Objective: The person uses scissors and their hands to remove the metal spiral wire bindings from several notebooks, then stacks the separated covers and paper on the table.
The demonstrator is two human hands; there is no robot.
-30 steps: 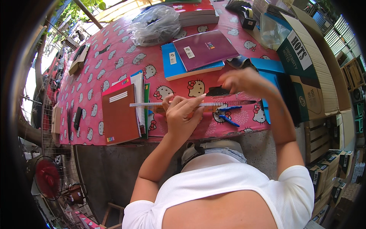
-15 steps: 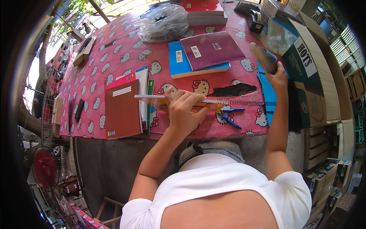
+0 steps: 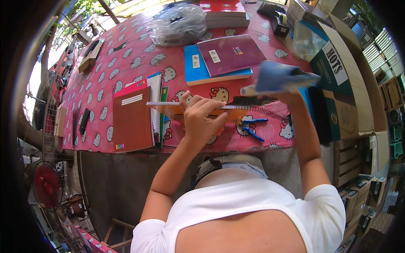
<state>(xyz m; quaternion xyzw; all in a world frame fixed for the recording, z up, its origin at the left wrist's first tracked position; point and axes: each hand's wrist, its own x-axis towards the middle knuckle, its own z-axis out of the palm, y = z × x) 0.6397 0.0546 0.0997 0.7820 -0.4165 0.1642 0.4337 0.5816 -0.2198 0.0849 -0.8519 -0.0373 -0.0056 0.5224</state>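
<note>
My left hand (image 3: 202, 114) grips an orange-covered notebook (image 3: 234, 114) held on edge near the front of the table. A loose wire spiral (image 3: 265, 111) runs out from its right end. My right hand (image 3: 291, 98) is closed on a blue and beige, cloth-like thing (image 3: 280, 78), smeared by motion, above and beyond the spiral. Under the notebook's right end lie blue-handled pliers (image 3: 255, 129). Left of my left hand, a brown notebook (image 3: 133, 122) rests on a small stack with pink and green covers.
Beyond my hands, a purple notebook (image 3: 236, 50) lies on blue ones (image 3: 192, 76). A clear plastic bag (image 3: 179, 27) and a red-topped stack (image 3: 225, 19) stand farther back. An open carton (image 3: 333, 69) borders the right side, near a tape dispenser (image 3: 279, 25). The table's pink cover is torn.
My right hand has swung the cloth-like thing leftward, from beside the carton toward the spiral. My left hand keeps its grip on the notebook, nearly unmoved.
</note>
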